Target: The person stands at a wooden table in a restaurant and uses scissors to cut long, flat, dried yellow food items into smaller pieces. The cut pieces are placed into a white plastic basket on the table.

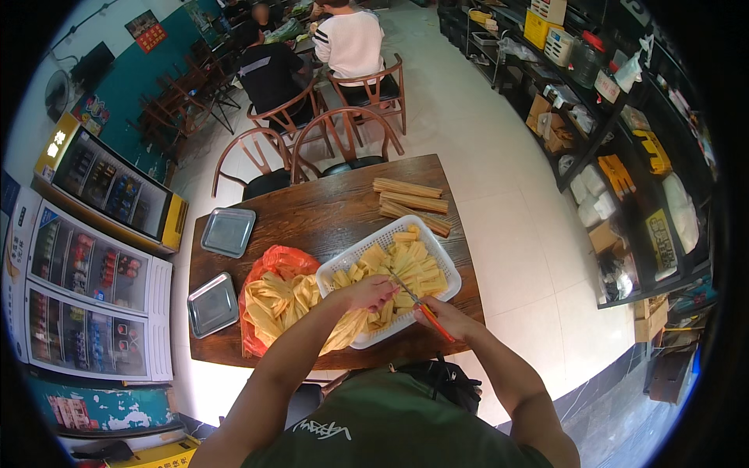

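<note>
Over a white perforated plastic basket, my left hand has its fingers curled beside the scissor blades. What lies inside those fingers is hidden. My right hand grips scissors with red-orange handles, their blades pointing away over the basket. Short cut pieces of yellow tofu skin fill much of the basket. Left of it, long folded tofu skin lies in a red plastic bag. Some of the long tofu skin passes under my left forearm against the basket's near left side.
Bundles of thin sticks lie at the far right of the wooden table. Two metal trays, one far and one near, sit along its left edge. Chairs and seated people are beyond; shelving stands right, drink fridges left.
</note>
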`<state>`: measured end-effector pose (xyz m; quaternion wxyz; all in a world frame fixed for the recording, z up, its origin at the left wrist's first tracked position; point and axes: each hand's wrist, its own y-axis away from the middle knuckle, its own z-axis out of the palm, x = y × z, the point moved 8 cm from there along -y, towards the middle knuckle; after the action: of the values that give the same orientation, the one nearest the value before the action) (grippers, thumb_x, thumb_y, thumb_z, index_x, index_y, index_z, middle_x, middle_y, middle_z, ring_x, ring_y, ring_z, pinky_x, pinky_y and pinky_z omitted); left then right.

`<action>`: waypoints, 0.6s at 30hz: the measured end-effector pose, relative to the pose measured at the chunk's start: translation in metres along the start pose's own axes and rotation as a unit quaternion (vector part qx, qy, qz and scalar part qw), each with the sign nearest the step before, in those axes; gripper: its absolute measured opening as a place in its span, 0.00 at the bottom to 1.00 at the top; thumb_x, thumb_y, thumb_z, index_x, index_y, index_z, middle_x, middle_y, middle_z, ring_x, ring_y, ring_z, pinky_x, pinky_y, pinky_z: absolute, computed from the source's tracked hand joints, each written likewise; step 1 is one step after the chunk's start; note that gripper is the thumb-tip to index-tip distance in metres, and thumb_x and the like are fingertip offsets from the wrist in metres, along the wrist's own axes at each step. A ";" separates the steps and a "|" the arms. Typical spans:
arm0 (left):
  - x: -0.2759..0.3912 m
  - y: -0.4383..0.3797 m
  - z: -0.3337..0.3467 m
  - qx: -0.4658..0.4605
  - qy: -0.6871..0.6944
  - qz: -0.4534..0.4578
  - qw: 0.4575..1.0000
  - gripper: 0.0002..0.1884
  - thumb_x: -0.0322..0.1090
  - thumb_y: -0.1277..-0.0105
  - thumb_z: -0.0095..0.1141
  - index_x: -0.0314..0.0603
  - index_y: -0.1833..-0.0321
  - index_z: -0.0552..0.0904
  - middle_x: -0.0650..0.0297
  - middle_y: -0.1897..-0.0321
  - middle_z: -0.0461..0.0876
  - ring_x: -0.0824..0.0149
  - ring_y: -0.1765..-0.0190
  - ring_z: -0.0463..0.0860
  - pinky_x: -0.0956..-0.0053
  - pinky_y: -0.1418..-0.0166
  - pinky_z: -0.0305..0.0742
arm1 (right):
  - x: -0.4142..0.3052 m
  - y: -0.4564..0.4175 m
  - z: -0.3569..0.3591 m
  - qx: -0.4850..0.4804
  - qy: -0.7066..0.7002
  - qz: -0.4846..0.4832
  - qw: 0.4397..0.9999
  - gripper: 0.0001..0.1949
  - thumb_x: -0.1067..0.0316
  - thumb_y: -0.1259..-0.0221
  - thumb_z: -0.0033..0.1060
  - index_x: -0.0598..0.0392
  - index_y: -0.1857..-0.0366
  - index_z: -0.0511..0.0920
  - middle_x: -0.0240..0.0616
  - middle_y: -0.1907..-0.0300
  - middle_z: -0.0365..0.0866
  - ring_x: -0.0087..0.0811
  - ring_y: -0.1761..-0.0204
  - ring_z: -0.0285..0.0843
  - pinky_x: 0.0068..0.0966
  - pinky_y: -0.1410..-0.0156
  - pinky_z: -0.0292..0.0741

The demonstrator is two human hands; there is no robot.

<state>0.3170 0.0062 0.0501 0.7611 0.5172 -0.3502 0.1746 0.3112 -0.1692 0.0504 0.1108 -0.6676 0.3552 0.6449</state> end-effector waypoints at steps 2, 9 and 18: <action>-0.001 -0.002 0.000 -0.010 0.009 -0.004 1.000 0.11 0.43 0.23 0.50 0.44 0.58 0.76 0.72 0.75 0.66 0.76 0.76 0.66 0.77 0.76 0.60 | 0.001 -0.003 -0.002 0.016 0.005 -0.010 1.000 0.22 0.48 0.25 0.59 0.59 0.45 0.76 0.32 0.62 0.79 0.17 0.63 0.72 0.19 0.60 0.72; -0.006 -0.013 -0.002 -0.045 0.019 0.008 0.999 0.12 0.44 0.22 0.48 0.43 0.57 0.76 0.72 0.74 0.67 0.75 0.75 0.67 0.76 0.75 0.63 | -0.002 0.000 -0.007 0.047 -0.084 0.114 0.989 0.17 0.51 0.28 0.64 0.57 0.60 0.78 0.28 0.77 0.76 0.19 0.80 0.72 0.19 0.75 0.70; 0.007 0.001 0.030 -0.108 -0.036 0.021 0.993 0.10 0.39 0.23 0.51 0.42 0.48 0.77 0.72 0.70 0.70 0.76 0.68 0.71 0.77 0.67 0.68 | -0.027 -0.061 -0.023 0.159 -0.118 -0.084 0.977 0.17 0.70 0.37 0.72 0.59 0.48 0.74 0.35 0.63 0.81 0.25 0.63 0.81 0.22 0.58 0.80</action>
<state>0.3109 -0.0209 0.0628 0.7956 0.4306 -0.4048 0.1332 0.3686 -0.1302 0.0605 0.3105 -0.5879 0.3803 0.6430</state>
